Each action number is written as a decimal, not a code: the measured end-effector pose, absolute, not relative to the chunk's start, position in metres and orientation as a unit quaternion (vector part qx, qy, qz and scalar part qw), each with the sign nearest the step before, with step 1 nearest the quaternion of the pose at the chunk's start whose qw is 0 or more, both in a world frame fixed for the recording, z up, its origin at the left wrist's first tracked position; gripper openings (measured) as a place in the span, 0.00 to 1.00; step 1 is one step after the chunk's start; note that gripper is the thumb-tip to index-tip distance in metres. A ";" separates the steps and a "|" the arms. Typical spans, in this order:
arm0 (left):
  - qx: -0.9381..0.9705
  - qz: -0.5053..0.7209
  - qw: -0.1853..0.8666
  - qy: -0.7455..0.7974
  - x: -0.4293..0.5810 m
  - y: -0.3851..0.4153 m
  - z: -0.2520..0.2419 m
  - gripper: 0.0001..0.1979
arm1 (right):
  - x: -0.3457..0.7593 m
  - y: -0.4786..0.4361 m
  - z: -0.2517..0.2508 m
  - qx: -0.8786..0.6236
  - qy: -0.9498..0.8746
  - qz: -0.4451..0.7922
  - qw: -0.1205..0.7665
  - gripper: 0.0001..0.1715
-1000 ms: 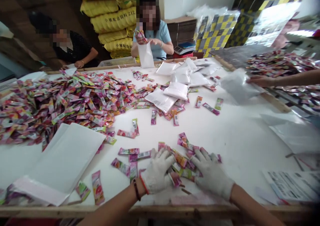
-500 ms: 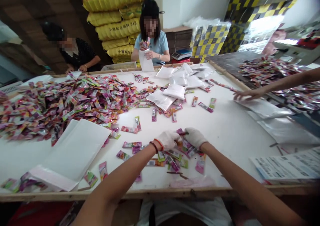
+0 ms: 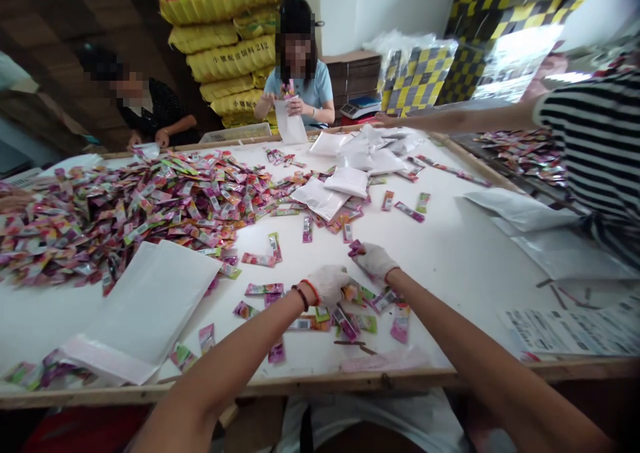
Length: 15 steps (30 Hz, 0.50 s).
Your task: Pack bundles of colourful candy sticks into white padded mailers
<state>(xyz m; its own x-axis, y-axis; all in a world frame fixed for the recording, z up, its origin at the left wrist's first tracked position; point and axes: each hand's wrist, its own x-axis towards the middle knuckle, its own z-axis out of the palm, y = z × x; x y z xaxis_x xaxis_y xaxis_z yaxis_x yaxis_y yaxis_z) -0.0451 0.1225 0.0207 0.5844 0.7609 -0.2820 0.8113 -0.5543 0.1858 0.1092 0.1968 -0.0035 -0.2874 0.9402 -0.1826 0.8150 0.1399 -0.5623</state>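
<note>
Both of my hands wear white gloves and work over a small scatter of colourful snack packets [image 3: 345, 323] on the white table. My right hand [image 3: 376, 262] is closed on a purple packet [image 3: 356, 248], whose end sticks out past the fingertips. My left hand [image 3: 330, 285] is curled beside it, at the left edge of the scatter. An orange and green packet lies at its fingertips; whether the fingers grip it is hard to see. Left of my left wrist lies a pink packet [image 3: 264, 289].
A large heap of packets [image 3: 165, 206] covers the left. White bags [image 3: 135, 306] lie before it; filled bags [image 3: 320, 198] lie mid-table. A co-worker opposite [image 3: 300, 93] holds a bag. At right a striped-shirt person [image 3: 595, 133] reaches across, near more bags [image 3: 570, 249].
My right hand has moved slightly up and left, away from my left hand, with the purple packet. The person at right has leaned in and reached their arm towards the far edge.
</note>
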 end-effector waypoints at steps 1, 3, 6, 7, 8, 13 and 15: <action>0.877 -0.062 0.144 0.453 -0.048 0.124 0.024 0.12 | 0.113 0.197 0.002 -0.581 -0.748 0.293 0.130 0.13; 0.871 -0.027 0.147 0.469 -0.051 0.127 0.034 0.15 | 0.126 0.194 0.016 -0.566 -0.750 0.300 0.165 0.15; 0.874 -0.012 0.160 0.459 -0.046 0.129 0.040 0.17 | 0.154 0.182 0.033 -0.507 -0.791 0.304 0.160 0.12; 0.880 -0.016 0.160 0.447 -0.041 0.130 0.038 0.17 | 0.163 0.176 0.034 -0.486 -0.813 0.296 0.127 0.11; 0.887 -0.026 0.158 0.434 -0.036 0.131 0.033 0.17 | 0.172 0.170 0.034 -0.468 -0.834 0.282 0.079 0.11; 0.907 -0.058 0.127 0.398 -0.013 0.138 0.007 0.11 | 0.189 0.146 0.016 -0.416 -0.884 0.190 -0.093 0.05; 0.916 -0.048 0.099 0.387 -0.013 0.143 0.010 0.08 | 0.191 0.144 0.012 -0.404 -0.895 0.176 -0.073 0.04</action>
